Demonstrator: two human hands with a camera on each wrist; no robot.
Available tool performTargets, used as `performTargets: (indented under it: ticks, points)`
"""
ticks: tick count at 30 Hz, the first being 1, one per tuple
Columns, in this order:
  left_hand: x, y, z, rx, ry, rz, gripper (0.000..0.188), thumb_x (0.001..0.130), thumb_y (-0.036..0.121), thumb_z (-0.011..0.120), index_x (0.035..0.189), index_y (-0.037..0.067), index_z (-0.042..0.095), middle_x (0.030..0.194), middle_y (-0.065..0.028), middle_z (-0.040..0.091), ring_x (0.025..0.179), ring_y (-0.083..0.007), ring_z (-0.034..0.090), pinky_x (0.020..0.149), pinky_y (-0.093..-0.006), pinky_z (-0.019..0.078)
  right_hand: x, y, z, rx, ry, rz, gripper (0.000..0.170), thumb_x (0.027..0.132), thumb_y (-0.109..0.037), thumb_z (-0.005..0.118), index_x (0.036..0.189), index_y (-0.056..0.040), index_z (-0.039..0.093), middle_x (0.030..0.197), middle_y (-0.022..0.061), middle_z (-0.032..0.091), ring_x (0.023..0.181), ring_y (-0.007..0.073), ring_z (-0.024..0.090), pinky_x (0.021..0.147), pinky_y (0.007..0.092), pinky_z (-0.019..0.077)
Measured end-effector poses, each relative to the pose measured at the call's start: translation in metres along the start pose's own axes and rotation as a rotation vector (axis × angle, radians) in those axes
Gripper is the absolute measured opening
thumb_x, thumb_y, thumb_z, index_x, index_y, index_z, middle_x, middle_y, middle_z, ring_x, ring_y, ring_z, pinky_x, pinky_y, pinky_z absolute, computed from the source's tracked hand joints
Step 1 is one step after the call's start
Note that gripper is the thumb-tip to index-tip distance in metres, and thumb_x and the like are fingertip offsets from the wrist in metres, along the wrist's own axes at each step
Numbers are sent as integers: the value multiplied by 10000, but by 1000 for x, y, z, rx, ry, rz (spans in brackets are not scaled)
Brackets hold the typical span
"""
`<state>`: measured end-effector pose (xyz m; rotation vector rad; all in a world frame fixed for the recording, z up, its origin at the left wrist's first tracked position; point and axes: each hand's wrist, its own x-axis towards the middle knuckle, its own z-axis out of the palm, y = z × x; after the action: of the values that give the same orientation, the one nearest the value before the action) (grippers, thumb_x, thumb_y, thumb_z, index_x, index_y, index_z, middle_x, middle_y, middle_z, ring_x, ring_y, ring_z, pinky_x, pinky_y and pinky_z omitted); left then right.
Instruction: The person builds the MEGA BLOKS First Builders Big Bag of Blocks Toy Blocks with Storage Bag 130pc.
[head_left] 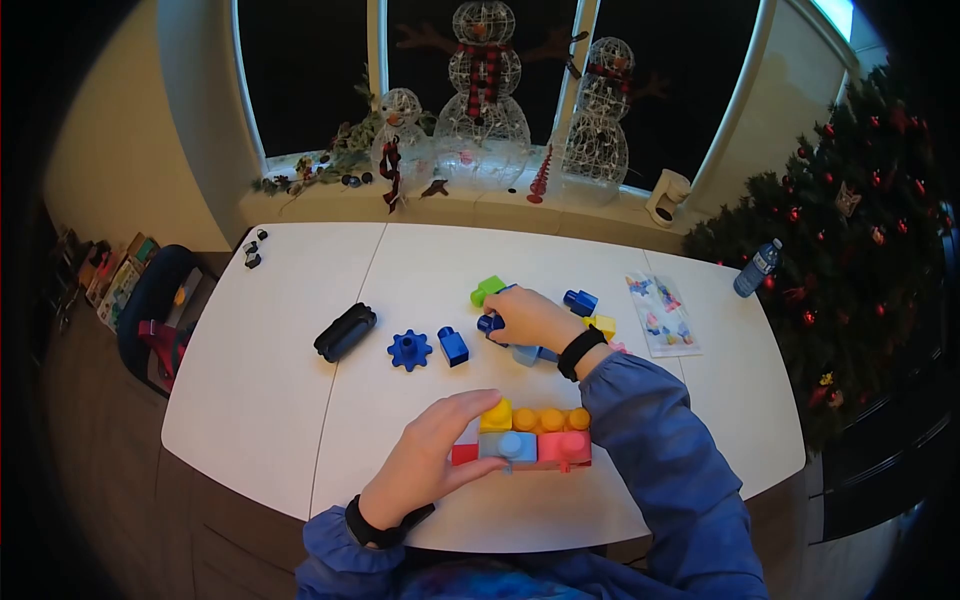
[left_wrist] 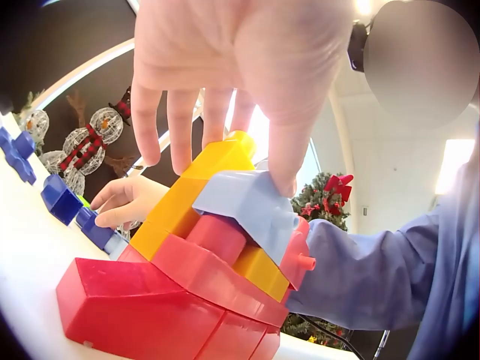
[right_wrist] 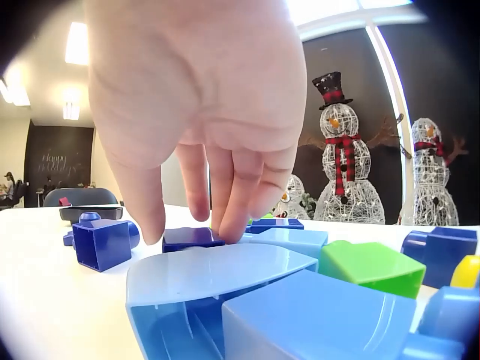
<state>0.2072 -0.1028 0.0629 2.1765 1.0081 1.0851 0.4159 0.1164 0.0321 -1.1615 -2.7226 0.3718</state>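
Block stack (head_left: pixel 528 420) sat nearest, gripped in left hand (head_left: pixel 425 455); I saw right hand (head_left: pixel 535 320) pinching a dark blue block (head_left: pixel 487 325) near a green block (head_left: pixel 487 290) on the worktop (head_left: pixel 270 370).

The stacked blocks (head_left: pixel 553 445) are yellow, orange, light blue, pink and red, the gear piece (head_left: pixel 408 350) and pinched block (right_wrist: pixel 192 238) dark blue, the surface (head_left: pixel 260 400) white, one scarf (head_left: pixel 487 75) checked red and black.

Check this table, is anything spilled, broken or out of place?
Nothing stands out: no spill or break shows. A light blue block near the right hand shows its hollow side, which looks like its make, not damage. The block stack by the left hand looks whole; the water bottle stands capped.
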Motion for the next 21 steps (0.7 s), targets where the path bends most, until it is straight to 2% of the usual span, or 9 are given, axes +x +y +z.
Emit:
performTargets:
  ticks: [2, 5, 6, 9, 12, 15, 17, 21]
  points:
    - [0, -1, 1, 1, 0, 6, 726, 822, 210, 895, 1442, 57, 550, 1422, -167, 629, 1279, -382, 613, 1076, -431, 516, -3, -4, -2, -15, 28, -25, 467, 826, -211, 810, 1249, -58, 684, 1080, 189, 741, 976, 365, 701, 858, 423, 564]
    - [0, -1, 1, -7, 5, 14, 726, 823, 210, 895, 1443, 58, 550, 1421, -165, 629, 1279, -382, 611, 1075, -432, 515, -21, -15, -29, 237, 163, -16, 502, 828, -159, 782, 1305, -70, 654, 1070, 189, 735, 969, 353, 704, 877, 409, 570]
    - [0, -1, 1, -4, 7, 14, 726, 822, 210, 895, 1442, 58, 550, 1421, -164, 629, 1279, -381, 611, 1074, -432, 516, -30, -22, -39, 330, 178, 14, 492, 839, -132, 763, 1312, -71, 641, 1047, 156, 734, 962, 300, 718, 850, 381, 583]
    - [0, -1, 1, 4, 12, 14, 725, 819, 208, 896, 1440, 59, 553, 1420, -160, 631, 1277, -378, 613, 1069, -431, 519, -73, -49, -64, 557, 214, 85, 451, 858, -104, 760, 1291, -67, 637, 1125, 129, 727, 962, 269, 729, 833, 375, 600]
    - [0, 0, 2, 8, 15, 12, 727, 813, 204, 899, 1437, 57, 554, 1417, -157, 635, 1270, -375, 619, 1064, -431, 523, -117, -68, -66, 656, 273, -43, 465, 857, -58, 774, 1303, -59, 643, 1164, 95, 709, 980, 218, 726, 839, 331, 610]
    - [0, -2, 3, 4, 24, 17, 748, 793, 201, 914, 1437, 62, 559, 1414, -160, 638, 1268, -374, 628, 1065, -428, 524, -146, -79, -63, 662, 228, -101, 476, 844, -26, 781, 1301, -57, 653, 1165, 90, 711, 1005, 214, 727, 871, 325, 614]
    - [-1, -3, 3, 2, 30, 11, 786, 760, 198, 940, 1441, 75, 567, 1412, -167, 640, 1274, -372, 637, 1074, -422, 521, -153, -86, -59, 662, 241, -109, 414, 842, -24, 805, 1239, -42, 687, 1161, 95, 713, 987, 216, 729, 861, 324, 615]
    - [-1, -2, 3, 7, 34, 12, 769, 774, 196, 929, 1439, 68, 564, 1412, -165, 640, 1273, -373, 633, 1071, -425, 523, -158, -86, -53, 595, 276, -183, 312, 824, -32, 866, 1108, -19, 737, 1175, 126, 719, 984, 222, 720, 847, 312, 595]
